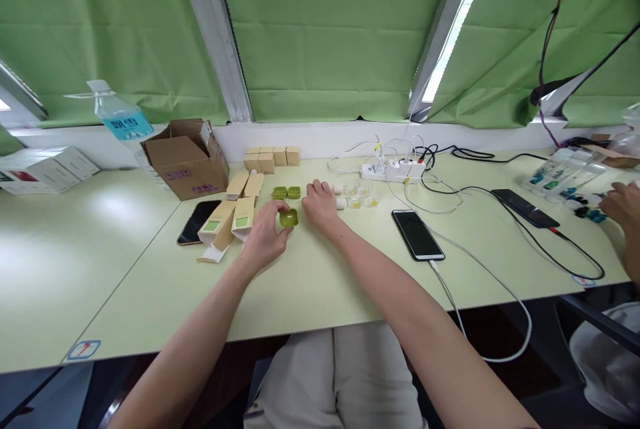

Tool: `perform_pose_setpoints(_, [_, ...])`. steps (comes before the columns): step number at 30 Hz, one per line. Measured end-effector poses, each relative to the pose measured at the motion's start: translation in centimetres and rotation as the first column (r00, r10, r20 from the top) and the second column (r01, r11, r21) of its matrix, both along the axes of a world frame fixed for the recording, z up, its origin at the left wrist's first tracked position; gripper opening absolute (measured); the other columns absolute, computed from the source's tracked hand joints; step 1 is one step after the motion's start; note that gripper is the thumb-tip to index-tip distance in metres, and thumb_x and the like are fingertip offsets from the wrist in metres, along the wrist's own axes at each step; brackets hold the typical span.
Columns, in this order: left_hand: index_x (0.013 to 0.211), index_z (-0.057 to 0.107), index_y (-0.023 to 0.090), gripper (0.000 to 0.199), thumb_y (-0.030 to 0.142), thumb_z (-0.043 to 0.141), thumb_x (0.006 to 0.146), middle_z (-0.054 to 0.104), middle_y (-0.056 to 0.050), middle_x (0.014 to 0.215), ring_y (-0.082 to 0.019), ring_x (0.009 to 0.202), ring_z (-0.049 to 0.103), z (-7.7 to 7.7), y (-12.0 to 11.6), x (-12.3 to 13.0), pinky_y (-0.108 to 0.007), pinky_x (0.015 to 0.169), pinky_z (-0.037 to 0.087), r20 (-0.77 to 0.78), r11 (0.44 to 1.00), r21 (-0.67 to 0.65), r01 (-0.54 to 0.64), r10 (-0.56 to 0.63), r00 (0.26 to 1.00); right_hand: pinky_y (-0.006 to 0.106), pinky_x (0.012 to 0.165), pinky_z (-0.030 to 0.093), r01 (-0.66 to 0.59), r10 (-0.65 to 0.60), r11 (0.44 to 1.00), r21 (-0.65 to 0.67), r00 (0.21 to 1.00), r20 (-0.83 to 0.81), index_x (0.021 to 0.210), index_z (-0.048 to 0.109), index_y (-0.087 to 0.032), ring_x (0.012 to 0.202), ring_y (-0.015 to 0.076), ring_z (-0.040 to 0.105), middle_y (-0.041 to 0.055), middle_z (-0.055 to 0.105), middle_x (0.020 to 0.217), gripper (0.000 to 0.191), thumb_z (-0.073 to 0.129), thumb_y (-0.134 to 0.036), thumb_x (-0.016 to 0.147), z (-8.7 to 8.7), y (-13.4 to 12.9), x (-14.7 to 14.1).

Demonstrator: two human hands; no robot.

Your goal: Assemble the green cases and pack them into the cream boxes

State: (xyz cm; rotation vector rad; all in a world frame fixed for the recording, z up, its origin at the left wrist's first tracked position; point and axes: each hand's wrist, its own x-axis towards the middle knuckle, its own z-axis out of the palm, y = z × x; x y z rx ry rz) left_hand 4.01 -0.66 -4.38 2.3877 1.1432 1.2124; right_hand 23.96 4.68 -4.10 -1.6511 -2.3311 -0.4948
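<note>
My left hand [267, 234] grips a small green square cup [289, 218] between thumb and fingers, its open side facing me. Just behind it, more green cups [287, 192] sit in a cluster on the table. My right hand [321, 204] is closed, fingers curled down to the table beside those cups; whatever lies under them is hidden. Against its right side are two small white rounded pieces [341, 203]. Further right stand several clear little cups [363, 194] with yellow bits in them. Opened cardboard packets [219, 224] lie left of my left hand.
A brown carton [187, 159], a dark phone [199, 221] and a water bottle [123, 119] are on the left. Small boxes [273, 157] line the back. A power strip [395, 169], cables and a charging phone [417, 234] lie right. Another person's hand [623, 206] works at far right.
</note>
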Motion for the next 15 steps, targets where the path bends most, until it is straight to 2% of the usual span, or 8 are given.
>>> perform_pose_setpoints(4, [0.123, 0.062, 0.024, 0.042, 0.017, 0.075, 0.083, 0.072, -0.009, 0.126, -0.027, 0.11, 0.067, 0.0, 0.3, -0.3, -0.041, 0.093, 0.051, 0.134, 0.997, -0.059, -0.059, 0.067, 0.989, 0.046, 0.105, 0.041, -0.007, 0.007, 1.0, -0.001, 1.0, -0.021, 0.095, 0.085, -0.012, 0.123, 0.0324, 0.056, 0.0196, 0.075, 0.114, 0.029, 0.061, 0.003, 0.091, 0.3, 0.2, -0.4])
perform_pose_setpoints(5, [0.126, 0.063, 0.024, 0.046, 0.018, 0.077, 0.082, 0.073, -0.009, 0.126, -0.026, 0.107, 0.066, 0.0, 0.4, -0.4, -0.04, 0.09, 0.05, 0.173, 0.994, -0.085, -0.067, 0.081, 0.982, 0.046, 0.104, 0.043, -0.003, 0.004, 1.0, 0.013, 0.998, -0.064, 0.096, 0.084, -0.013, 0.124, 0.0321, 0.057, 0.0191, 0.075, 0.117, 0.029, 0.059, 0.003, 0.092, 0.4, -0.1, -0.3])
perform_pose_setpoints(7, [0.128, 0.065, 0.024, 0.051, 0.021, 0.081, 0.079, 0.074, -0.008, 0.127, -0.025, 0.103, 0.065, -0.1, 0.6, -0.3, -0.039, 0.087, 0.049, 0.256, 0.988, -0.136, -0.067, 0.1, 0.961, 0.045, 0.102, 0.049, -0.006, 0.022, 0.998, 0.055, 0.956, -0.292, 0.099, 0.081, -0.015, 0.123, 0.0305, 0.062, 0.017, 0.076, 0.121, 0.028, 0.056, -0.001, 0.097, 0.6, -1.1, 0.3])
perform_pose_setpoints(8, [0.127, 0.068, 0.024, 0.051, 0.022, 0.083, 0.078, 0.074, -0.008, 0.126, -0.024, 0.102, 0.065, -0.2, 0.7, -0.2, -0.039, 0.087, 0.049, 0.289, 0.986, -0.159, -0.053, 0.098, 0.952, 0.044, 0.098, 0.053, -0.011, 0.045, 0.997, 0.072, 0.876, -0.481, 0.098, 0.079, -0.016, 0.119, 0.0288, 0.066, 0.0152, 0.077, 0.119, 0.026, 0.056, -0.005, 0.1, 0.7, -1.7, 0.7])
perform_pose_setpoints(9, [0.125, 0.071, 0.025, 0.05, 0.023, 0.084, 0.077, 0.075, -0.007, 0.125, -0.024, 0.101, 0.064, -0.3, 0.9, 0.0, -0.039, 0.088, 0.048, 0.317, 0.983, -0.18, -0.033, 0.09, 0.944, 0.042, 0.094, 0.058, -0.039, 0.085, 0.996, 0.083, 0.735, -0.672, 0.099, 0.077, -0.018, 0.112, 0.0264, 0.07, 0.013, 0.078, 0.116, 0.023, 0.056, -0.01, 0.103, 0.7, -2.4, 1.2])
perform_pose_setpoints(11, [0.119, 0.077, 0.025, 0.047, 0.024, 0.087, 0.073, 0.076, -0.007, 0.123, -0.024, 0.101, 0.064, -0.2, 1.2, 0.4, -0.038, 0.087, 0.047, 0.358, 0.973, -0.228, 0.026, 0.059, 0.932, 0.037, 0.076, 0.064, -0.127, 0.096, 0.99, 0.054, 0.353, -0.93, 0.099, 0.073, -0.02, 0.091, 0.0221, 0.077, 0.0079, 0.079, 0.103, 0.015, 0.061, -0.024, 0.104, 0.8, -3.8, 2.4])
perform_pose_setpoints(13, [0.121, 0.08, 0.025, 0.051, 0.024, 0.089, 0.07, 0.078, -0.008, 0.122, -0.024, 0.101, 0.065, 0.2, 1.4, 1.1, -0.038, 0.086, 0.047, 0.4, 0.949, -0.296, 0.11, 0.019, 0.916, 0.036, 0.065, 0.067, -0.22, 0.042, 0.975, 0.032, 0.04, -0.998, 0.094, 0.071, -0.021, 0.082, 0.0225, 0.08, 0.005, 0.078, 0.092, 0.022, 0.073, -0.043, 0.097, 0.8, -5.1, 3.5])
perform_pose_setpoints(15, [0.127, 0.081, 0.024, 0.056, 0.027, 0.091, 0.072, 0.079, -0.009, 0.12, -0.024, 0.099, 0.066, 0.9, 1.6, 2.0, -0.037, 0.085, 0.049, 0.438, 0.902, -0.376, 0.212, -0.029, 0.899, 0.037, 0.066, 0.071, -0.266, 0.015, 0.962, 0.058, -0.16, -0.987, 0.093, 0.071, -0.021, 0.08, 0.0222, 0.081, 0.0036, 0.078, 0.089, 0.035, 0.086, -0.052, 0.085, 0.7, -6.0, 4.5])
